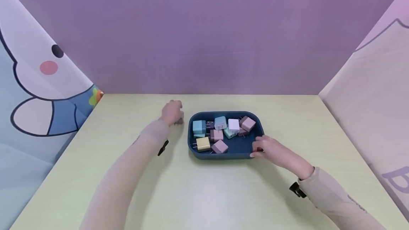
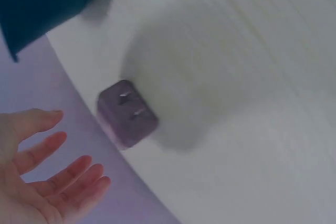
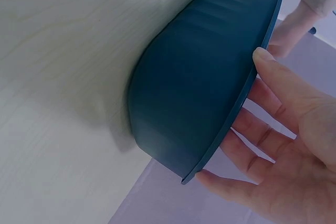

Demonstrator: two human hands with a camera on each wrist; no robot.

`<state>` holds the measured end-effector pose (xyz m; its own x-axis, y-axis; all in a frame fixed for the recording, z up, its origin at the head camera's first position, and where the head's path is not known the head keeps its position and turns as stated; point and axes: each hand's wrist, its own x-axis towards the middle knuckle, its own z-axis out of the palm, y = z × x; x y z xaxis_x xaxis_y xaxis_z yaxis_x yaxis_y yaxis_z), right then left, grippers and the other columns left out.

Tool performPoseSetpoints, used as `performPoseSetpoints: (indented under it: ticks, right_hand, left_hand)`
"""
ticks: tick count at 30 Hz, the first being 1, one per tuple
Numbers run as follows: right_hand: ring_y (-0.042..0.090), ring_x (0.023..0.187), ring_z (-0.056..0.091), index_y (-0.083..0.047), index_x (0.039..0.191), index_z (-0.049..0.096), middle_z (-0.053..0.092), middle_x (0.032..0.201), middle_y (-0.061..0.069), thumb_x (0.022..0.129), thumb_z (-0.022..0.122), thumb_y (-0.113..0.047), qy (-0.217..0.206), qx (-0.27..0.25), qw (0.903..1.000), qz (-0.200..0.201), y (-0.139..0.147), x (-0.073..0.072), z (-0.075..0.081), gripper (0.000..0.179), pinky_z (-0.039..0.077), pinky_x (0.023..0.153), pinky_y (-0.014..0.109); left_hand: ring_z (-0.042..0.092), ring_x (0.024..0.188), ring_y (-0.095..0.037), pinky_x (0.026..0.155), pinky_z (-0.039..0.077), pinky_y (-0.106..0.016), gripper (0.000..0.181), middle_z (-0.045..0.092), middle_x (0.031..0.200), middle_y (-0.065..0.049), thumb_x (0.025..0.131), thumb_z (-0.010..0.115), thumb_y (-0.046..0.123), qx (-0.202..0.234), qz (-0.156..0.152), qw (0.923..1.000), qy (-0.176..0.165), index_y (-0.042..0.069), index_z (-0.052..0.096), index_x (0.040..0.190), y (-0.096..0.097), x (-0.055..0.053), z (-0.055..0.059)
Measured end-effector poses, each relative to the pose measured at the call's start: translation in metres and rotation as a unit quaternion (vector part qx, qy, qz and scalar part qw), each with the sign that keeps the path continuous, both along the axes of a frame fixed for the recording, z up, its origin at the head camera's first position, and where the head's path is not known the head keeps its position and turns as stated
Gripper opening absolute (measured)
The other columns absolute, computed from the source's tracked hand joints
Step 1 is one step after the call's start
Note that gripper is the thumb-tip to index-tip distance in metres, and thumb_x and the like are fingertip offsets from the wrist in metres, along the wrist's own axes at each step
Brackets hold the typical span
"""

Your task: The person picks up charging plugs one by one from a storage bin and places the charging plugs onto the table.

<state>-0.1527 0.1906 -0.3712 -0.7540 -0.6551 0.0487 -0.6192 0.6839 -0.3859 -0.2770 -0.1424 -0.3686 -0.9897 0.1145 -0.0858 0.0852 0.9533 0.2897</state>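
A dark blue plastic bin [image 1: 236, 156] stands on the table, holding several small charger plugs: blue, pink, white, green and yellow ones. My right hand [image 1: 270, 148] grips the bin's near right corner; in the right wrist view its thumb [image 3: 262, 55] lies on the outside of the rim and the fingers reach over to the inner side. Left of the bin is my left hand [image 1: 172, 112], its fingers apart and bent a little in the left wrist view. Beside those fingertips is a mauve charger plug [image 2: 126, 116], its two prongs facing the camera.
The pale wooden table [image 1: 207, 191] ends at a purple backdrop [image 1: 204, 38]. Printed cloth panels stand along the left [image 1: 35, 63] and right [image 1: 377, 98] sides. Inside the bin, plugs crowd the left and back, with bare floor [image 1: 238, 146] at the front right.
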Motion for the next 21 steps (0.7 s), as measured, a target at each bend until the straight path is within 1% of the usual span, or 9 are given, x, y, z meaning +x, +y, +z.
performPoseSetpoints:
  ticks: [5,10,16,19,21]
  right_hand:
    - [0.005,0.059,0.035,-0.014,0.065,0.055,0.039,0.063,-0.009,0.077,0.067,-0.013,0.001,0.0,1.0,0.003,0.0,0.0,0.0,0.017,0.033,0.053,0.019]
    - [0.005,0.059,0.035,-0.014,0.065,0.055,0.039,0.063,-0.009,0.077,0.067,-0.013,-0.001,-0.001,1.0,0.003,-0.001,0.0,0.0,0.016,0.033,0.053,0.019]
    - [0.005,0.059,0.035,-0.014,0.065,0.055,0.039,0.063,-0.009,0.076,0.067,-0.013,0.0,-0.002,1.0,0.003,-0.001,0.0,-0.001,0.016,0.034,0.053,0.019]
    - [0.005,0.059,0.035,-0.014,0.065,0.055,0.039,0.063,-0.009,0.076,0.067,-0.013,0.0,-0.001,1.0,0.003,-0.001,0.0,-0.001,0.016,0.034,0.053,0.019]
    - [0.005,0.059,0.035,-0.015,0.065,0.056,0.039,0.063,-0.009,0.076,0.067,-0.013,0.001,0.0,1.0,0.002,-0.001,0.0,-0.001,0.016,0.034,0.053,0.019]
  left_hand:
    - [0.052,0.098,-0.03,0.081,0.045,-0.039,0.028,0.056,0.108,-0.018,0.086,0.055,0.011,0.002,-0.039,0.9992,0.011,-0.003,0.056,0.11,0.005,0.005,0.012]
    - [0.053,0.097,-0.029,0.082,0.044,-0.04,0.027,0.057,0.107,-0.017,0.085,0.057,0.012,-0.006,-0.084,0.996,0.032,-0.002,0.058,0.108,0.012,0.012,0.022]
    - [0.055,0.091,-0.027,0.077,0.047,-0.037,0.025,0.057,0.102,-0.016,0.083,0.06,0.011,-0.026,-0.137,0.9884,0.061,0.001,0.059,0.106,0.022,0.023,0.029]
    - [0.055,0.089,-0.026,0.076,0.047,-0.035,0.024,0.058,0.1,-0.015,0.082,0.061,0.011,-0.03,-0.165,0.9835,0.068,0.003,0.06,0.105,0.026,0.028,0.03]
    - [0.054,0.09,-0.025,0.077,0.047,-0.034,0.024,0.058,0.1,-0.015,0.082,0.061,0.011,-0.03,-0.186,0.98,0.063,0.003,0.06,0.105,0.03,0.031,0.031]
